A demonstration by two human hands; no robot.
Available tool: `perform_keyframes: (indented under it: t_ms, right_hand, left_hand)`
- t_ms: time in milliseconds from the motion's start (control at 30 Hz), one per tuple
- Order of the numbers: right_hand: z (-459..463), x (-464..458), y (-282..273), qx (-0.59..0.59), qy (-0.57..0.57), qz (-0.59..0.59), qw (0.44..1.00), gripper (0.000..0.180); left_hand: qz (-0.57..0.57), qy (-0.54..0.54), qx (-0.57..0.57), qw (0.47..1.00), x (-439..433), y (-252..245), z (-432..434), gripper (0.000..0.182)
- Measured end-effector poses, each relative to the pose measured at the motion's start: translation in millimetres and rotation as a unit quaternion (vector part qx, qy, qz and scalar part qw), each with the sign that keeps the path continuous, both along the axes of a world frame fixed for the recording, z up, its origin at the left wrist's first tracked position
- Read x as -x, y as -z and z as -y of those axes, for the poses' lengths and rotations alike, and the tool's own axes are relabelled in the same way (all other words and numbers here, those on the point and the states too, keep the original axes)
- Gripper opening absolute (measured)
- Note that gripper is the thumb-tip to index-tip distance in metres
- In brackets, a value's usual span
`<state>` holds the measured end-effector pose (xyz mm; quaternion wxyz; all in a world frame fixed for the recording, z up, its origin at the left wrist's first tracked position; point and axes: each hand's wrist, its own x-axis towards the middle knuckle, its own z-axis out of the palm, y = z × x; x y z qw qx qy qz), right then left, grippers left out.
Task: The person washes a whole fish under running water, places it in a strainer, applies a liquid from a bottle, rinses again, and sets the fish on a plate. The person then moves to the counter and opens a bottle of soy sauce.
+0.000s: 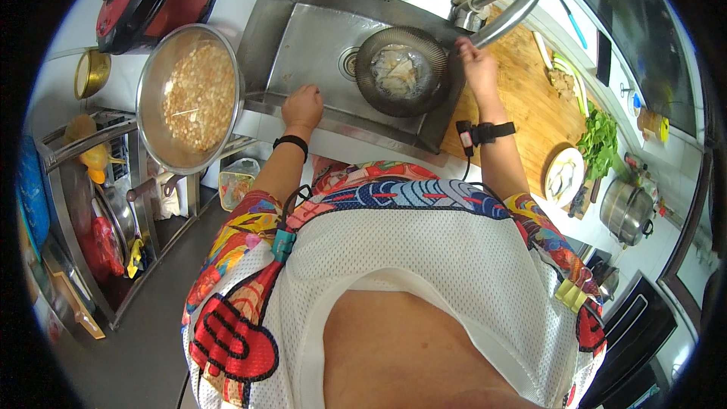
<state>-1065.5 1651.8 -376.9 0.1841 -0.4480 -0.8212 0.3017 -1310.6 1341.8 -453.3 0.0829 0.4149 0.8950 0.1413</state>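
Observation:
My right hand (477, 65) is raised at the spout end of the curved metal faucet (505, 8), its fingers touching or very near the spout. Below and left of it, a dark ribbed glass bowl (372, 88) stands in the stainless steel sink (318, 31), holding water and pale pieces of food (397, 68). My left hand (303, 107) rests with curled fingers on the sink's front rim, left of the bowl; nothing shows in it. The sink drain (347, 63) lies between that hand and the bowl, partly covered by the bowl.
Left of the sink stand a steel bowl of pale kernels or beans (199, 99) and a red cooker (182, 0). On the right, a wooden board (519, 91) bears green leaves (599, 139), scallions and a white plate (563, 176). A steel pot (626, 210) stands beyond.

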Motion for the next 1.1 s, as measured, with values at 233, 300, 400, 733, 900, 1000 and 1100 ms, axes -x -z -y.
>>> perform_keyframes:
  t_ms: [233,300,400,733,900,1000,1100]
  right_hand:
    - [-39,-9,-26,-0.2,-0.021,0.113,0.973,0.033]
    - [-39,-8,-21,-0.138,-0.029,0.159,0.977,0.037]
    - [-41,-10,-21,-0.157,-0.024,0.13,0.979,0.038]
    - [-53,-30,-38,-0.157,-0.023,0.138,0.978,0.033]
    - [-65,-32,-41,-0.092,-0.032,0.144,0.985,0.04]
    - [-66,-33,-40,-0.115,-0.031,0.121,0.986,0.032]
    - [-66,-34,-39,-0.103,-0.021,0.117,0.988,0.033]
  left_hand:
    - [0.021,-0.003,0.035,0.999,-4,-12,5,0.019]
    - [0.071,-0.026,0.054,0.996,-1,-14,2,0.021]
    - [0.191,-0.043,-0.044,0.98,4,-18,-24,0.024]
    - [0.748,-0.127,-0.217,0.614,-102,-100,-207,0.019]
    - [0.827,-0.213,-0.2,0.48,-132,-131,-243,0.019]
    - [0.838,-0.229,-0.209,0.45,-140,-136,-253,0.018]
    - [0.835,-0.235,-0.207,0.452,-143,-137,-260,0.016]
